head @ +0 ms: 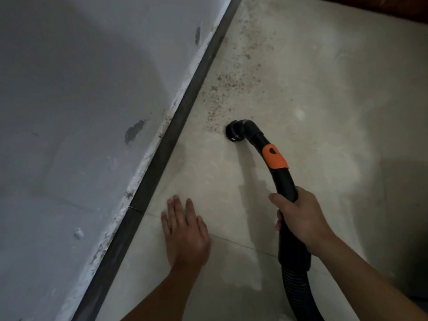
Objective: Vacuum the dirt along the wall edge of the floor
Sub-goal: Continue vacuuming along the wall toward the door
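A black vacuum hose handle (283, 179) with an orange collar curves forward to a round nozzle (234, 133) that rests on the pale floor tile (312, 100). My right hand (298, 216) grips the handle just below the collar. Brown gritty dirt (225, 89) lies scattered on the floor beyond the nozzle, running along the dark skirting strip (183, 110) at the foot of the grey wall (81, 100). The nozzle sits at the near end of the dirt patch. My left hand (185, 232) lies flat on the floor with fingers spread, holding nothing.
The ribbed black hose (298, 293) runs down out of the frame at the bottom right. The wall has chipped paint marks (134, 133) near the skirting. A dark reddish edge (370, 8) borders the floor at the top right.
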`<state>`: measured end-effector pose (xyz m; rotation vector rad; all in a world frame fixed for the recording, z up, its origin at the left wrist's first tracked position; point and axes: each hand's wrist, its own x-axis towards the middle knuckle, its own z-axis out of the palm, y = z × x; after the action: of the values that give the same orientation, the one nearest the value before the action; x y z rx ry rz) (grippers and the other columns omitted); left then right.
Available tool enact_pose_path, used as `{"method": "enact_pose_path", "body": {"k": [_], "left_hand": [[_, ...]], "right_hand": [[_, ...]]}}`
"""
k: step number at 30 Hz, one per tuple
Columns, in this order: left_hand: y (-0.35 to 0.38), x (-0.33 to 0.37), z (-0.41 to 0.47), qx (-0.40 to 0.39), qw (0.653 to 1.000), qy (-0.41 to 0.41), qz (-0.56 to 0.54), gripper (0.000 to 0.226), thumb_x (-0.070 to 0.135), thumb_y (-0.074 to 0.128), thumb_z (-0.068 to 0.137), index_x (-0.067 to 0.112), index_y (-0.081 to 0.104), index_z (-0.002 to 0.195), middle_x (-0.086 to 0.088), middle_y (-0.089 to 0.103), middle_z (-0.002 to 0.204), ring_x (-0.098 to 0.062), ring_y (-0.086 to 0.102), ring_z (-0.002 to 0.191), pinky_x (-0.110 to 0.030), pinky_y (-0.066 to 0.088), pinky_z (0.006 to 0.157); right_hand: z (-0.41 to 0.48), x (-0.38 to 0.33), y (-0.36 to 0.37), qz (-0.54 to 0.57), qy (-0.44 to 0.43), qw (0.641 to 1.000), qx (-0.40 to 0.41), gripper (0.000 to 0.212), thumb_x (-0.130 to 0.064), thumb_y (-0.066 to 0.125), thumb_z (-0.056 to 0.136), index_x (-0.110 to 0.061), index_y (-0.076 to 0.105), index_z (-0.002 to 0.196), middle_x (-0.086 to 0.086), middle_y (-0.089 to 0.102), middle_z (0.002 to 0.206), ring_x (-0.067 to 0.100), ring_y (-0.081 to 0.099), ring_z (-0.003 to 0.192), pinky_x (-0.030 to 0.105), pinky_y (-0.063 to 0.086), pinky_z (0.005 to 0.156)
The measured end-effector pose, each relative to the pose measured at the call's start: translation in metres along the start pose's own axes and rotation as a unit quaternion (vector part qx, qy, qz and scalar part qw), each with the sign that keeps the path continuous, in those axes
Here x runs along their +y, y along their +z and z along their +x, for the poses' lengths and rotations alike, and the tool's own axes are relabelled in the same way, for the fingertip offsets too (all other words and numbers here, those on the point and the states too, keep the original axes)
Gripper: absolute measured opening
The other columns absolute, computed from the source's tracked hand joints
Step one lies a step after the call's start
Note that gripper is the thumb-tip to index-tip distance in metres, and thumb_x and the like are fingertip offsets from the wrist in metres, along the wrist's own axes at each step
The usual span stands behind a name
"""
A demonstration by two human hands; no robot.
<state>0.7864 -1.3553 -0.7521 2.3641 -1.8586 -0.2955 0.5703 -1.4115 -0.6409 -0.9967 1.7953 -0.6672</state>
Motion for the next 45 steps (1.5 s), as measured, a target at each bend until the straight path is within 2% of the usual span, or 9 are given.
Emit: {"method": "enact_pose_path", "body": {"k": [6, 11, 15, 18, 22, 26, 31, 38, 45], "left_hand": [[-0.001, 0.002, 0.001, -0.012, 1.0, -0.008, 0.022, 0.059, 0.035, 0.024, 0.096, 0.008, 0.039, 0.146, -0.021, 0.023, 0.156, -0.033, 0.017, 0.147, -0.049, 0.009, 0.118], [-0.002, 0.002, 0.002, -0.018, 0.999, -0.008, 0.031, 0.06, 0.036, 0.019, 0.097, 0.008, 0.036, 0.147, -0.021, 0.02, 0.157, -0.033, 0.013, 0.148, -0.049, 0.008, 0.118], [-0.003, 0.002, 0.001, -0.019, 0.999, -0.007, 0.027, 0.06, 0.035, 0.021, 0.096, 0.008, 0.037, 0.147, -0.021, 0.022, 0.157, -0.033, 0.015, 0.148, -0.05, 0.01, 0.118], [-0.001, 0.001, 0.002, -0.011, 1.0, -0.003, 0.017, 0.06, 0.034, 0.022, 0.095, 0.006, 0.042, 0.145, -0.023, 0.027, 0.154, -0.035, 0.021, 0.146, -0.052, 0.017, 0.117], [0.001, 0.0, 0.002, 0.005, 1.0, -0.002, -0.001, 0.059, 0.033, 0.026, 0.094, 0.004, 0.046, 0.142, -0.024, 0.03, 0.153, -0.036, 0.025, 0.144, -0.053, 0.018, 0.116], [0.002, 0.0, 0.002, 0.005, 1.0, -0.002, 0.0, 0.06, 0.034, 0.025, 0.094, 0.005, 0.043, 0.143, -0.023, 0.028, 0.154, -0.035, 0.021, 0.146, -0.051, 0.014, 0.118], [0.0, 0.001, 0.002, -0.004, 1.0, -0.008, 0.017, 0.06, 0.035, 0.024, 0.094, 0.007, 0.041, 0.145, -0.021, 0.024, 0.156, -0.033, 0.019, 0.147, -0.05, 0.012, 0.118], [-0.002, 0.002, 0.002, -0.001, 1.0, -0.004, 0.015, 0.06, 0.033, 0.024, 0.094, 0.005, 0.045, 0.142, -0.024, 0.027, 0.154, -0.036, 0.024, 0.145, -0.052, 0.016, 0.116], [0.0, 0.001, 0.002, -0.004, 1.0, 0.002, 0.007, 0.058, 0.033, 0.027, 0.095, 0.005, 0.045, 0.142, -0.024, 0.026, 0.154, -0.037, 0.021, 0.145, -0.053, 0.016, 0.115]], "right_hand": [[0.019, -0.027, 0.031, -0.02, -0.02, 0.999, -0.025, 0.017, -0.021, 0.068, 0.088, -0.008, 0.058, 0.095, 0.011, 0.061, 0.061, 0.025, 0.06, 0.043, 0.034, 0.051, 0.046], [0.036, -0.056, 0.061, -0.052, -0.043, 0.996, -0.05, 0.02, -0.025, 0.067, 0.088, -0.01, 0.058, 0.095, 0.014, 0.064, 0.07, 0.031, 0.065, 0.049, 0.045, 0.057, 0.053], [0.029, -0.052, 0.048, -0.02, -0.022, 0.998, -0.058, 0.018, -0.023, 0.067, 0.088, -0.009, 0.058, 0.095, 0.012, 0.062, 0.065, 0.028, 0.061, 0.046, 0.038, 0.054, 0.048], [0.01, -0.018, 0.009, 0.01, 0.003, 1.0, -0.018, 0.016, -0.02, 0.069, 0.088, -0.008, 0.059, 0.09, 0.01, 0.059, 0.055, 0.025, 0.058, 0.042, 0.033, 0.049, 0.046], [-0.017, 0.032, -0.055, 0.005, 0.042, 0.995, 0.091, 0.022, -0.021, 0.071, 0.088, -0.004, 0.058, 0.081, 0.008, 0.058, 0.048, 0.028, 0.058, 0.04, 0.038, 0.05, 0.046], [-0.011, 0.039, -0.078, 0.041, 0.063, 0.99, 0.119, 0.023, -0.024, 0.072, 0.088, -0.006, 0.059, 0.086, 0.007, 0.058, 0.049, 0.026, 0.058, 0.041, 0.039, 0.052, 0.05], [0.029, 0.004, -0.043, 0.056, 0.037, 0.995, 0.075, 0.016, -0.019, 0.07, 0.088, -0.007, 0.06, 0.088, 0.005, 0.058, 0.049, 0.023, 0.057, 0.04, 0.031, 0.05, 0.042], [0.06, -0.038, 0.019, 0.024, -0.008, 1.0, 0.005, 0.015, -0.02, 0.068, 0.088, -0.009, 0.058, 0.091, 0.011, 0.059, 0.059, 0.026, 0.058, 0.042, 0.03, 0.047, 0.046], [0.092, -0.069, 0.056, 0.016, -0.022, 1.0, -0.005, 0.017, -0.022, 0.069, 0.086, -0.009, 0.059, 0.09, 0.009, 0.058, 0.06, 0.022, 0.056, 0.037, 0.028, 0.047, 0.043]]}}
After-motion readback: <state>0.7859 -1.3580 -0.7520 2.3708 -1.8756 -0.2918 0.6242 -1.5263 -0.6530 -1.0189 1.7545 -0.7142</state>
